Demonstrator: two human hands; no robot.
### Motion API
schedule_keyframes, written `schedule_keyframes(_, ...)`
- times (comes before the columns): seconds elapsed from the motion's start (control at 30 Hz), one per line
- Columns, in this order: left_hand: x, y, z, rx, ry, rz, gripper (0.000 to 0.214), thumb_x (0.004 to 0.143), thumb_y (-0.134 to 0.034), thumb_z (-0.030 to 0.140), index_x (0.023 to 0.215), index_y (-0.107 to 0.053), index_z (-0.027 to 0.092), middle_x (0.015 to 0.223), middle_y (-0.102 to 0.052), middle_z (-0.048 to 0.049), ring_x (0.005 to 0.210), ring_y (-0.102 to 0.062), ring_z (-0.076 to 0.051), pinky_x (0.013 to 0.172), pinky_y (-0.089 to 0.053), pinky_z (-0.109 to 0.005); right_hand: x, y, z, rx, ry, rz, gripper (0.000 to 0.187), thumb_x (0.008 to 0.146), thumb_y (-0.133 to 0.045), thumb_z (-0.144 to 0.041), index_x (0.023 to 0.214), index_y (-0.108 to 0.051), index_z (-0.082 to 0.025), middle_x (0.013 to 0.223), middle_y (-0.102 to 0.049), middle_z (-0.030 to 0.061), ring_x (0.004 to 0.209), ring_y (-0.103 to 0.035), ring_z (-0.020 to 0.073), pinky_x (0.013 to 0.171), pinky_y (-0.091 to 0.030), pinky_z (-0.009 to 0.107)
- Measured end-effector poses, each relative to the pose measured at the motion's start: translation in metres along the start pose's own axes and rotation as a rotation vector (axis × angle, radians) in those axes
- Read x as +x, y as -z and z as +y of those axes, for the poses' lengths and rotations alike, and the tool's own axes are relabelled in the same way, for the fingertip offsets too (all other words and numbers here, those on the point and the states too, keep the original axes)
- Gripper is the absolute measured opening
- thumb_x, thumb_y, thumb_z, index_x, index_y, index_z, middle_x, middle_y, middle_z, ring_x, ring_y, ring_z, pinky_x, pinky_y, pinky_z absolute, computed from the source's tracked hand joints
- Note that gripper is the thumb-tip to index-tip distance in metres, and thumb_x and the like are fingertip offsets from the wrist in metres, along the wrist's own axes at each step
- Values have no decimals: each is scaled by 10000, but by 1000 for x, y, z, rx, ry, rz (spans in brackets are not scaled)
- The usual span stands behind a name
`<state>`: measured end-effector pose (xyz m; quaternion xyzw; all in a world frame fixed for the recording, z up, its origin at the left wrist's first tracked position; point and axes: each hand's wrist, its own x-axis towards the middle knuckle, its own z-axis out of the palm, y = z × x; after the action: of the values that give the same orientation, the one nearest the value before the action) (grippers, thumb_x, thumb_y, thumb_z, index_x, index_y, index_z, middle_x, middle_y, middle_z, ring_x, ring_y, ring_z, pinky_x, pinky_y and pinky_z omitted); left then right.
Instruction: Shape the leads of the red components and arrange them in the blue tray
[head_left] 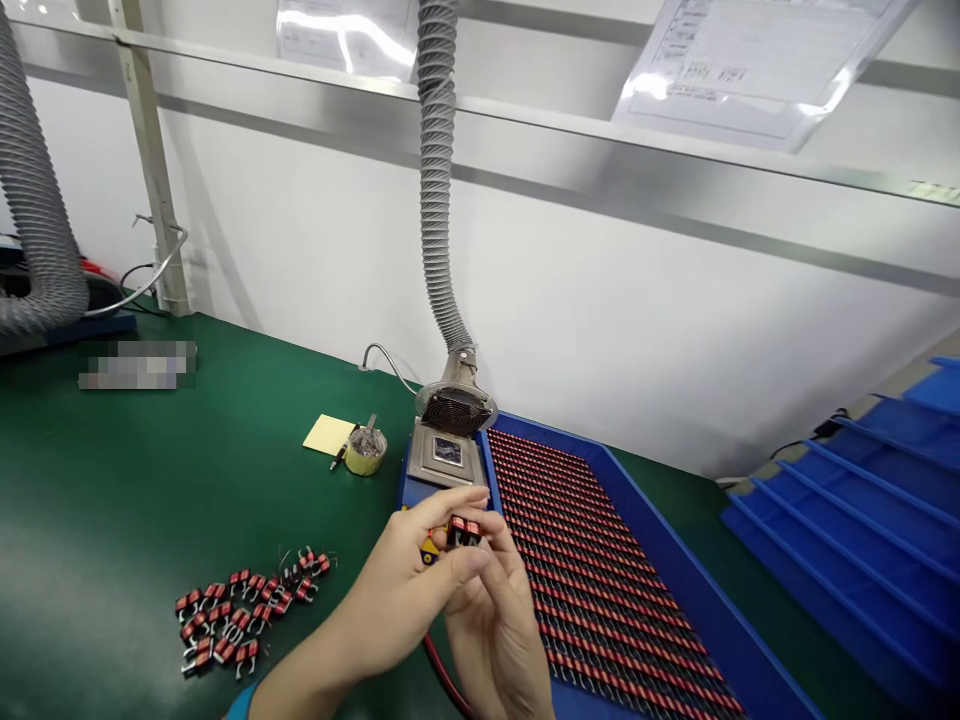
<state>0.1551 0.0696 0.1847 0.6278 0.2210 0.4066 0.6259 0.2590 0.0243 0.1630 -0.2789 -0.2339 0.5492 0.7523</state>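
Just in front of the metal-topped machine, my left hand (405, 585) and my right hand (499, 615) meet around a small red-and-black wire coil (463, 531). Fingers of both hands pinch it from either side, and part of it is hidden by them. A loose pile of similar coils (232, 618) with bent wire legs lies on the green table to the left of my left forearm. Close by on the right, a blue tray (686, 590) holds many coils in neat rows.
Behind my hands stands the machine (420, 462), with a small square well in its top, under a grey extraction hose (436, 180). A yellow-sided round container (365, 457), a pen (340, 457) and yellow notes (327, 434) lie left of it. Blue trays (847, 530) are stacked at right.
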Motion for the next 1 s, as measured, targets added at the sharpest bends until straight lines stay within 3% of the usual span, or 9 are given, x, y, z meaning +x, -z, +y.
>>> schedule_keyframes(0.13,-4,2,2,-200,9,-113,461,828,-686,289,1265,-539,281,1075,-708,-39,1057,-623,-209,943,-454,-315,-1,4,-17,-181,167,-34,174,730,-774,-326,855,-676,-254,808,-615,-14,763,-622,130,730,-535,233)
schedule_keyframes(0.23,-5,7,3,-354,56,-266,529,811,-717,268,1291,-494,286,962,-725,-14,925,-672,-169,854,-484,-272,-3,7,-29,-295,101,-89,278,708,-768,-417,898,-726,-219,764,-622,13,681,-595,133,637,-507,224)
schedule_keyframes(0.33,-4,9,1,-419,113,-371,567,801,-722,231,1308,-470,269,897,-721,-7,843,-691,-158,807,-496,-268,-4,11,-33,-376,50,-217,251,693,-772,-420,804,-765,-195,680,-618,22,521,-530,110,482,-432,221)
schedule_keyframes(0.43,-5,9,1,-353,142,-365,578,799,-705,185,1317,-456,245,867,-720,-13,855,-686,-166,823,-491,-283,-2,12,-34,-378,85,-230,182,720,-760,-357,664,-737,-185,541,-523,-17,419,-446,83,409,-357,208)
schedule_keyframes(0.63,-8,14,10,-224,155,-350,595,783,-700,161,1309,-437,250,890,-713,-9,825,-676,-153,814,-495,-287,-3,17,-53,-282,289,21,178,770,-737,-303,650,-665,-193,501,-413,-69,414,-384,53,424,-362,174)
schedule_keyframes(0.7,-8,15,11,-210,133,-312,581,782,-702,168,1297,-445,252,909,-715,-12,849,-670,-155,829,-489,-289,-6,19,-54,-405,320,2,154,791,-718,-327,707,-698,-200,517,-476,-46,465,-461,76,474,-407,190)
schedule_keyframes(0.83,-7,14,11,-194,114,-270,548,783,-697,172,1275,-471,259,917,-706,0,908,-652,-164,867,-470,-294,-10,17,-46,-681,225,-168,128,807,-703,-327,876,-742,-226,682,-635,13,603,-587,133,576,-477,240)
schedule_keyframes(0.9,-7,14,11,-146,123,-252,552,783,-692,165,1279,-476,275,916,-691,18,926,-634,-156,878,-452,-281,-11,13,-40,-730,232,-198,84,809,-699,-299,812,-738,-224,718,-637,16,623,-590,136,581,-477,240)
schedule_keyframes(1.0,-9,13,15,-4,182,-260,601,781,-669,147,1321,-450,298,923,-668,27,926,-611,-163,868,-444,-294,-12,9,-34,-760,283,-170,184,831,-674,-288,673,-691,-193,622,-568,-7,586,-530,110,572,-444,215)
